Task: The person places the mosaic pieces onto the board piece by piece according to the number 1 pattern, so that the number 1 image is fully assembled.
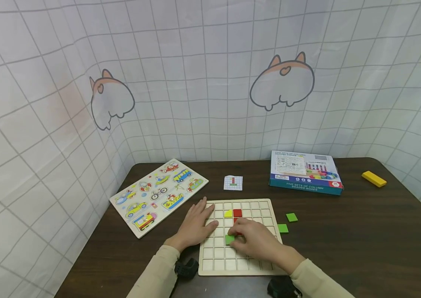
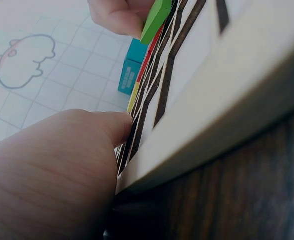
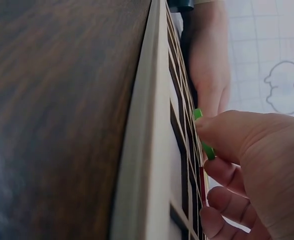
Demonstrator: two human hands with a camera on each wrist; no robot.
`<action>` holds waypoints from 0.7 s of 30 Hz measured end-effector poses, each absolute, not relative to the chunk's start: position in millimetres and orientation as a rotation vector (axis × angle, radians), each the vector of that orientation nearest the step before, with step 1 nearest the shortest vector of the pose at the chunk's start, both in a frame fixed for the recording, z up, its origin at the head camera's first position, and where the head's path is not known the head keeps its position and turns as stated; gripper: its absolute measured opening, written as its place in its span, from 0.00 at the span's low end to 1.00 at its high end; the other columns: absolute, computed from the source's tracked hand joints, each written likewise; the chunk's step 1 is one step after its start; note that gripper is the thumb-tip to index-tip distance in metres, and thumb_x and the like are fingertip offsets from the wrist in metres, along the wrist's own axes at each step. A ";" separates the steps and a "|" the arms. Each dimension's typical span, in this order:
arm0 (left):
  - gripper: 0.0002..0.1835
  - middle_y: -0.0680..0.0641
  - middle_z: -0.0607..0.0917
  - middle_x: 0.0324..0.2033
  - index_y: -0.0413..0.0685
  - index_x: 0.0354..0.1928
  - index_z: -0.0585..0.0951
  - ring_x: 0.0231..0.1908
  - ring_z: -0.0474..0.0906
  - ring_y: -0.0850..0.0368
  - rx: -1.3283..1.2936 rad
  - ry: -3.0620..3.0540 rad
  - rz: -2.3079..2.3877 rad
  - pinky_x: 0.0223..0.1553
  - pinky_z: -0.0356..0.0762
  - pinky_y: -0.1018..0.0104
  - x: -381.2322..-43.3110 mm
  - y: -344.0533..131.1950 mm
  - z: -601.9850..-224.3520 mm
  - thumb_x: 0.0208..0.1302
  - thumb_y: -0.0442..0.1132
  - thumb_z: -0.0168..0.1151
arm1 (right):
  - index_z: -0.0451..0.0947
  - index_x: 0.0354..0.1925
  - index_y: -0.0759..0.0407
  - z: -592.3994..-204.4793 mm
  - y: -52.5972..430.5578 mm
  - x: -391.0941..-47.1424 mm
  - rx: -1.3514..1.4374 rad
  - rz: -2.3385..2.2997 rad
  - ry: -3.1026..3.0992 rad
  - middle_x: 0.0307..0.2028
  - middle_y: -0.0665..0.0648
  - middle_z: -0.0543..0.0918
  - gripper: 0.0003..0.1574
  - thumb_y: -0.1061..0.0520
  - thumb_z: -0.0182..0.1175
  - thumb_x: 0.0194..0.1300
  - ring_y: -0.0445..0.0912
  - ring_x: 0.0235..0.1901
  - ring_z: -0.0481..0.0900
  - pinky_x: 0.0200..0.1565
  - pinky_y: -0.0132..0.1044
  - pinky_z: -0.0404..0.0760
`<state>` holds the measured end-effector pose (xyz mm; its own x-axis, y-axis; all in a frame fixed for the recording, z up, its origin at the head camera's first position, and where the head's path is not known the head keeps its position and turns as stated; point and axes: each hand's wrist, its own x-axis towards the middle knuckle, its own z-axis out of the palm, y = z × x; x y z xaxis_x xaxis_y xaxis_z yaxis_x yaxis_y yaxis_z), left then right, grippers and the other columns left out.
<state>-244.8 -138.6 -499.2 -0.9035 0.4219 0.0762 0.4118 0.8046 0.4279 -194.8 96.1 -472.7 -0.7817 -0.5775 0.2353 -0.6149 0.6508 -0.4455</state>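
Currently, right hand [image 1: 258, 241] pinches green square tile [image 1: 229, 240].
Thumb and fingers clamped on it; left hand [image 1: 192, 225], fingers straight, touches grid board [image 1: 233, 273] at 10 o'clock.

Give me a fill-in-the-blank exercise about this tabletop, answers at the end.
The right grip pinches a ____ tile.
Directly left of the farthest red tile sits a ____ tile.
Two loose green tiles lie to the ____ of the grid board.
The picture board lies on the table's ____ side.
Answers: green; yellow; right; left.
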 end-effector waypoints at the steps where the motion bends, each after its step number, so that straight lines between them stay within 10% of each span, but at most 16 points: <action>1: 0.34 0.39 0.50 0.76 0.48 0.74 0.63 0.75 0.43 0.45 0.684 2.964 0.694 0.74 0.39 0.47 -244.7 -138.6 -499.1 0.72 0.57 0.50 | 0.85 0.42 0.49 -472.7 95.9 -194.5 1.010 0.793 -2.788 0.36 0.43 0.78 0.11 0.51 0.70 0.59 0.35 0.28 0.70 0.34 0.30 0.75; 21: 0.34 0.39 0.50 0.76 0.49 0.74 0.63 0.76 0.42 0.46 0.686 2.962 0.705 0.74 0.38 0.47 -244.4 -138.7 -499.3 0.73 0.57 0.50 | 0.86 0.41 0.49 -475.8 94.6 -194.4 1.020 0.786 -2.775 0.34 0.42 0.76 0.13 0.48 0.71 0.57 0.34 0.24 0.65 0.28 0.26 0.69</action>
